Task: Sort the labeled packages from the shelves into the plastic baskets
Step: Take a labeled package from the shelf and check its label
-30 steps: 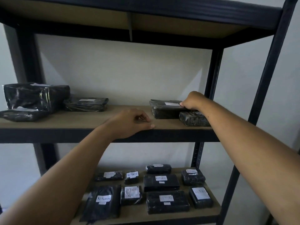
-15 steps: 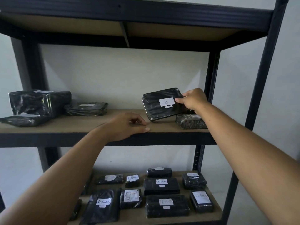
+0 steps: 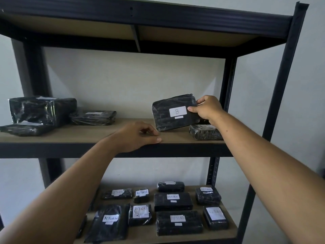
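My right hand (image 3: 208,108) grips the right edge of a black wrapped package (image 3: 174,112) with a white label marked "B". The package is tilted up on its lower edge so the label faces me, at the right of the middle shelf (image 3: 88,136). A smaller black package (image 3: 204,132) lies flat beneath my wrist. My left hand (image 3: 139,136) rests on the shelf's front edge with fingers curled, holding nothing. No baskets are in view.
Three more black packages (image 3: 42,110) sit at the left end of the middle shelf. The lower shelf (image 3: 153,236) holds several black packages labelled "RETURN" (image 3: 173,200). Dark metal uprights (image 3: 279,95) frame the right side. A white wall is behind.
My right hand has lifted the "B" package from lying flat to standing tilted with its label facing me. My left hand has stayed on the shelf edge.
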`<state>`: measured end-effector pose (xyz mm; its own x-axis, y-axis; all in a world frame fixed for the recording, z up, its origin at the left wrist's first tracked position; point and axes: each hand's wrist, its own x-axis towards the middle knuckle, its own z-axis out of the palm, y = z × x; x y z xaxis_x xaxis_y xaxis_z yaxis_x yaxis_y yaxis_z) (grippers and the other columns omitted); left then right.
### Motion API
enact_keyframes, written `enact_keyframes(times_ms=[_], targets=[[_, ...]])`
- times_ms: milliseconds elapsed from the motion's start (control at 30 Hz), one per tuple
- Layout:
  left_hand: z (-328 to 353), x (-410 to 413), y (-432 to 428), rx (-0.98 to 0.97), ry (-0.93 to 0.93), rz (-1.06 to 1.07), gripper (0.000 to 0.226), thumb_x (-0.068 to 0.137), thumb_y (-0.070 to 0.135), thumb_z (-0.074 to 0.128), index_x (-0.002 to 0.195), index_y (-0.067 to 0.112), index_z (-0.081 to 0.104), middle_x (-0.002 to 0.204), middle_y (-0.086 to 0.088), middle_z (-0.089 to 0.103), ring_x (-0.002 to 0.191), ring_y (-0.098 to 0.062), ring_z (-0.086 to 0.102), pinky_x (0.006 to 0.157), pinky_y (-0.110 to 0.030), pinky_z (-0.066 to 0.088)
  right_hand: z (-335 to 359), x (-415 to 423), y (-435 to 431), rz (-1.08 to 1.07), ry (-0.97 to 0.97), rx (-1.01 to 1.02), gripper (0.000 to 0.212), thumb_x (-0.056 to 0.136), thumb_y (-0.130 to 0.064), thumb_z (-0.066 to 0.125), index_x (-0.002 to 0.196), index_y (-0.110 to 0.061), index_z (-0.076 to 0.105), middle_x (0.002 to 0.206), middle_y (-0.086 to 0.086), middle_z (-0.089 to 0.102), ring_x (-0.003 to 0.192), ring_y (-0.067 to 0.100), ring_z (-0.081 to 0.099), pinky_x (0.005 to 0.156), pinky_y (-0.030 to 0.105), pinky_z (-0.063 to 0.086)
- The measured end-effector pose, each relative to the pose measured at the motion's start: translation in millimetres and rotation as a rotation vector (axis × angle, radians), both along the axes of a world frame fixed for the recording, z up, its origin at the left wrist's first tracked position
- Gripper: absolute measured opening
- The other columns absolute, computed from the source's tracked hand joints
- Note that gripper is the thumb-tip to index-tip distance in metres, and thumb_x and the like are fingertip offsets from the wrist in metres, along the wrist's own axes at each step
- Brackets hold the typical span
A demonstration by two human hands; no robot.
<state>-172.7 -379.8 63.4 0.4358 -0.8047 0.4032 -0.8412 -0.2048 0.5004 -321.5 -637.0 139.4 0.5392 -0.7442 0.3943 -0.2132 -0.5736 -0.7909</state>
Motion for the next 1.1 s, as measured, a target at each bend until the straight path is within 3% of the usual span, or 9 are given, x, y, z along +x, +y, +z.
enact_keyframes(times_ms=[133, 233, 333, 400, 500, 633, 833, 933, 1100], targets=[[-3.6, -2.0, 0.6, -0.046, -0.055, 0.029, 0.043, 0.074, 0.080, 0.075, 0.098, 0.045, 0.077, 0.103, 0.024, 0.073, 0.103, 0.004, 0.066, 0.101, -0.038, 0.055, 0.5, -1.5, 4.2, -0.005, 0.008, 0.006, 0.037, 0.088, -0.025, 0.087, 0.112, -0.016, 0.060, 0.106, -0.001, 0.064, 0.100, 0.019, 0.063, 0.089, 0.038, 0.057], [-5.3, -6.0, 2.9, -0.047, -0.122, 0.088, 0.048, 0.071, 0.089, 0.069, 0.097, 0.048, 0.075, 0.102, 0.026, 0.073, 0.103, 0.006, 0.066, 0.098, -0.038, 0.057, 3.4, -4.3, 11.5, 0.017, -0.005, 0.052, 0.032, 0.094, -0.023, 0.080, 0.114, -0.014, 0.058, 0.110, 0.001, 0.063, 0.100, 0.018, 0.060, 0.083, 0.035, 0.050], [-6.1, -10.9, 5.8, -0.045, -0.207, 0.181, 0.053, 0.069, 0.096, 0.062, 0.096, 0.050, 0.072, 0.101, 0.028, 0.072, 0.099, 0.006, 0.065, 0.091, -0.035, 0.058, 8.2, -10.7, 21.1, 0.063, -0.059, 0.109, 0.021, 0.099, -0.022, 0.075, 0.100, -0.016, 0.054, 0.103, 0.002, 0.062, 0.088, 0.011, 0.057, 0.080, 0.032, 0.044], [-8.7, -15.9, 9.4, -0.054, -0.314, 0.277, 0.056, 0.072, 0.097, 0.056, 0.095, 0.048, 0.070, 0.098, 0.027, 0.071, 0.093, 0.003, 0.065, 0.082, -0.031, 0.058, 11.5, -17.1, 30.5, 0.085, -0.127, 0.132, 0.023, 0.101, -0.026, 0.071, 0.109, -0.015, 0.053, 0.103, 0.000, 0.060, 0.087, 0.009, 0.054, 0.076, 0.029, 0.042], [-18.8, -25.2, 18.3, -0.143, -0.511, 0.335, 0.048, 0.088, 0.084, 0.053, 0.094, 0.040, 0.069, 0.091, 0.021, 0.069, 0.084, -0.005, 0.064, 0.071, -0.031, 0.054, 11.5, -26.6, 48.3, 0.124, -0.261, 0.140, 0.033, 0.103, -0.031, 0.068, 0.124, -0.015, 0.048, 0.105, -0.002, 0.059, 0.090, 0.009, 0.058, 0.065, 0.026, 0.042], [-42.1, -29.1, 40.4, -0.346, -0.649, 0.348, 0.028, 0.098, 0.055, 0.062, 0.095, 0.029, 0.071, 0.099, 0.017, 0.070, 0.095, -0.016, 0.059, 0.088, -0.041, 0.045, 0.7, -35.6, 84.8, 0.156, -0.410, 0.145, 0.033, 0.103, -0.037, 0.064, 0.121, -0.017, 0.044, 0.102, -0.001, 0.063, 0.082, 0.013, 0.062, 0.063, 0.030, 0.049], [-85.5, -41.4, 96.3, -0.445, -0.534, 0.596, 0.031, 0.093, 0.045, 0.071, 0.112, 0.021, 0.067, 0.117, 0.004, 0.052, 0.111, -0.022, 0.051, 0.100, -0.046, 0.041, -40.2, -29.1, 137.0, 0.325, -0.522, 0.212, 0.034, 0.101, -0.034, 0.069, 0.117, -0.015, 0.045, 0.108, 0.002, 0.065, 0.094, 0.015, 0.065, 0.074, 0.024, 0.053], [-111.2, -50.4, 128.5, -0.409, -0.432, 0.690, 0.037, 0.091, 0.048, 0.070, 0.117, 0.023, 0.061, 0.124, 0.002, 0.047, 0.115, -0.024, 0.050, 0.104, -0.051, 0.044, -59.9, -22.9, 164.2, 0.421, -0.521, 0.218, 0.032, 0.101, -0.029, 0.070, 0.115, -0.014, 0.046, 0.100, -0.002, 0.062, 0.086, 0.009, 0.062, 0.067, 0.013, 0.048], [-172.1, -67.7, 187.3, -0.337, -0.292, 0.834, 0.035, 0.088, 0.043, 0.070, 0.116, 0.025, 0.059, 0.124, 0.001, 0.047, 0.109, -0.020, 0.052, 0.098, -0.046, 0.045, -101.9, -16.4, 211.7, 0.618, -0.530, 0.278, 0.027, 0.100, -0.019, 0.071, 0.109, -0.014, 0.046, 0.094, -0.005, 0.056, 0.070, -0.004, 0.055, 0.069, 0.016, 0.049]])
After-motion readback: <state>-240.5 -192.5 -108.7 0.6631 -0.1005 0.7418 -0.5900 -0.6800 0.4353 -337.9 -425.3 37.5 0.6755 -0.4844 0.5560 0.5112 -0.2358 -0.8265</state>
